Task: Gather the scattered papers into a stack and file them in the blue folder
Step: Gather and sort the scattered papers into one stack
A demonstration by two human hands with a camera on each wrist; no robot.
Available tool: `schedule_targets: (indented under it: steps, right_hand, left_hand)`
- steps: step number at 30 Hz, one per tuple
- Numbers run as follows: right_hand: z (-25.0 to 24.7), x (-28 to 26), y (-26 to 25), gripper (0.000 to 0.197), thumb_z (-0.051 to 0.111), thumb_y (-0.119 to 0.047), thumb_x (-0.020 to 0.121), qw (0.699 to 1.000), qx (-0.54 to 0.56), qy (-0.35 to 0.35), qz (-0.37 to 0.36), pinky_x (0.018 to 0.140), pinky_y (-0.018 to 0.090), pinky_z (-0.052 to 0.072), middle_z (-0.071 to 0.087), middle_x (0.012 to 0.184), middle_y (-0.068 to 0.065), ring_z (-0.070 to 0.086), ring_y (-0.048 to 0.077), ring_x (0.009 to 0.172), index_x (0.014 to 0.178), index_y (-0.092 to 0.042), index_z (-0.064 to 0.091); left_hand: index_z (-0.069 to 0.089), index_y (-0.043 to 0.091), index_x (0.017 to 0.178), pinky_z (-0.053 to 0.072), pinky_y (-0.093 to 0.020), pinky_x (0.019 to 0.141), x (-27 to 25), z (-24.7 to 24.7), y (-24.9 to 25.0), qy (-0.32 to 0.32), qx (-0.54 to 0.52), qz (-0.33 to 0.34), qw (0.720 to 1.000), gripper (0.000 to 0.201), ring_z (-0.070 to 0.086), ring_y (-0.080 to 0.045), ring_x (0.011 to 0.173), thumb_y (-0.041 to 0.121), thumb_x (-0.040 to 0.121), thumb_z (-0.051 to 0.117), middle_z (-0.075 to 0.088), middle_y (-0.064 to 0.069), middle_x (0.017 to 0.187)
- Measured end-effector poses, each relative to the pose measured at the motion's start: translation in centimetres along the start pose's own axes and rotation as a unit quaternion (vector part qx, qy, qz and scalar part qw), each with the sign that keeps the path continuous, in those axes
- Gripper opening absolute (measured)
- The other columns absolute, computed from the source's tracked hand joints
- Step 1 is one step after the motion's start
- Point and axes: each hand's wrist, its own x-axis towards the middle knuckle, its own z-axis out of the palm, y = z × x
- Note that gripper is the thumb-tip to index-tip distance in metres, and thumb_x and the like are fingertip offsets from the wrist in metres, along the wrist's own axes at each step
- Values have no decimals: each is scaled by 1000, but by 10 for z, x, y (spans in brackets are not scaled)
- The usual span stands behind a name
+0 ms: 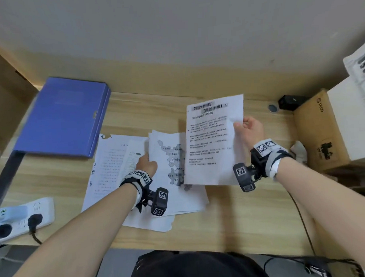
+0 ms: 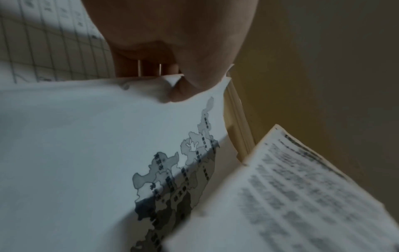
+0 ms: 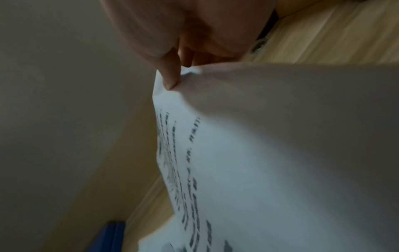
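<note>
We see the right hand [image 1: 248, 128] pinching the right edge of a printed text sheet [image 1: 212, 141], thumb on top and fingers curled underneath, so the sheet is lifted off the desk [image 1: 232, 219] and tilted, its lower left corner hanging over the map page [image 1: 170, 159]. In the right wrist view the thumb dents the paper's edge.

The left hand [image 1: 147, 163] grips the left edge of the map page: the left wrist view shows the thumb pressed on top near the corner and the fingers [image 2: 149, 68] tucked below, with a gridded sheet [image 2: 54, 51] behind them. That page tops a loose pile of papers [image 1: 116, 171] spread over the middle of the desk, overlapping and askew.

The blue folder [image 1: 65, 117] lies closed on the far left of the desk, just beyond the pile's upper left corner, apart from both hands.

A white power strip [image 1: 21, 216] with 1 black plug sits at the left front edge. A cardboard box [image 1: 322, 131] stands at the right, with a small black device [image 1: 290, 102] beside its far corner.
</note>
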Motion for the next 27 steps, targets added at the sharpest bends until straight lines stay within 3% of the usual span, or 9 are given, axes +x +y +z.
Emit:
schedule_targets:
  steps: [3, 6, 9, 12, 17, 19, 21, 24, 27]
  right_hand:
    - [25, -8, 44, 15, 62, -19, 92, 995, -54, -45, 66, 79, 41, 58, 70, 103, 7, 67, 25, 92, 105, -13, 62]
    - [55, -21, 86, 8, 62, -14, 86, 989, -95, -63, 98, 83, 51, 58, 72, 97, 11, 69, 32, 91, 93, -13, 65]
    - [82, -30, 113, 10, 60, -15, 83, 983, -116, -76, 121, 82, 48, 58, 73, 92, 8, 69, 30, 88, 90, -13, 66]
    - [101, -31, 125, 16, 61, -17, 82, 980, -123, -84, 128, 79, 41, 58, 72, 92, 7, 69, 28, 87, 95, -11, 68]
    - [114, -27, 122, 19, 64, -18, 77, 988, -112, -64, 81, 72, 33, 52, 65, 85, 2, 61, 19, 78, 92, -7, 65]
    - [115, -26, 116, 26, 65, -25, 74, 991, -113, -59, 35, 66, 32, 50, 65, 84, 6, 58, 18, 72, 88, -3, 65]
    - [118, -29, 108, 32, 67, -36, 71, 993, -85, -67, 36, 63, 34, 55, 71, 87, 6, 65, 20, 70, 87, -8, 63]
    - [127, -43, 92, 49, 75, -39, 74, 983, 5, -137, 123, 79, 33, 57, 68, 102, -4, 67, 12, 87, 112, -16, 56]
    - [143, -59, 84, 30, 74, -20, 77, 966, -1, -228, 123, 76, 39, 61, 73, 98, 2, 71, 18, 85, 105, -14, 66]
  left_hand:
    - [62, 1, 120, 54, -36, 81, 6, 2, -12, -29, -70, -21, 997, 37, 63, -31, 89, 2, 86, 47, 66, -10, 94]
    - [64, 5, 116, 54, -40, 87, 6, 5, -19, -51, -141, -14, 989, 25, 67, -32, 97, 9, 92, 57, 70, -12, 100]
    - [63, 4, 123, 54, -43, 94, 0, 10, -23, -78, -178, -14, 981, 36, 67, -29, 106, 13, 88, 69, 70, -12, 117]
    - [63, 7, 123, 55, -46, 94, -4, 17, -25, -92, -162, -37, 982, 46, 69, -27, 104, 6, 79, 78, 71, -10, 116]
    - [63, 12, 112, 54, -46, 94, -9, 17, -22, -92, -159, -60, 981, 33, 68, -25, 100, 6, 82, 75, 71, -5, 112]
    - [61, 18, 105, 54, -44, 93, -14, 8, -19, -102, -169, -59, 978, 26, 67, -24, 100, 4, 86, 70, 69, -3, 108]
    - [62, 23, 104, 53, -44, 96, -17, -9, -16, -110, -167, -44, 979, 26, 66, -23, 105, 4, 87, 69, 69, -2, 114]
    - [63, 23, 107, 52, -46, 98, -15, -40, -18, -107, -181, -39, 977, 26, 66, -24, 109, 5, 89, 67, 69, -3, 119]
    - [64, 15, 112, 51, -45, 99, -8, -65, -27, -102, -178, -41, 978, 27, 66, -25, 110, 4, 87, 69, 68, -5, 120]
